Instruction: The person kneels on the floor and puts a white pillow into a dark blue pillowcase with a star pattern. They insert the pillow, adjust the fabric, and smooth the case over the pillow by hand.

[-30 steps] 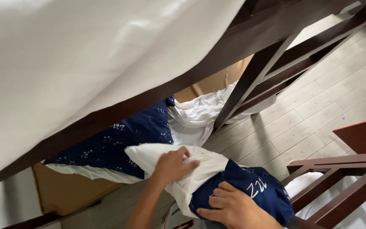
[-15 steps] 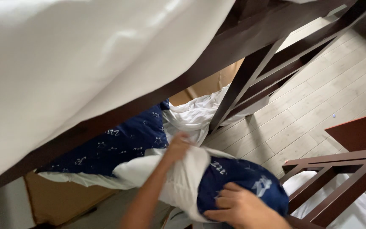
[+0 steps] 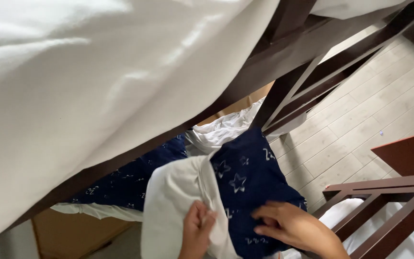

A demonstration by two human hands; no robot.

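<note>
A pillow (image 3: 250, 177) in a dark blue cover with white stars lies low in the middle, its near end partly wrapped by a white pillowcase (image 3: 176, 201). My left hand (image 3: 196, 230) grips the bunched edge of the white pillowcase beside the blue fabric. My right hand (image 3: 291, 225) rests flat on the blue pillow, fingers spread to the left. Behind it, on the lower bunk, lie another dark blue star-patterned cloth (image 3: 125, 184) and crumpled white bedding (image 3: 226, 127).
A white mattress (image 3: 97, 81) on the upper bunk fills the top left, held by a dark wooden rail (image 3: 245, 79). Dark wooden posts and rails (image 3: 379, 189) stand at the right. Pale plank floor (image 3: 360, 124) shows at the right; a tan board (image 3: 63, 230) at bottom left.
The blue pillow has been lifted and turned upward toward the bunk. My left hand dropped from the pillowcase's top to its bunched edge. My right hand slid onto the pillow's face.
</note>
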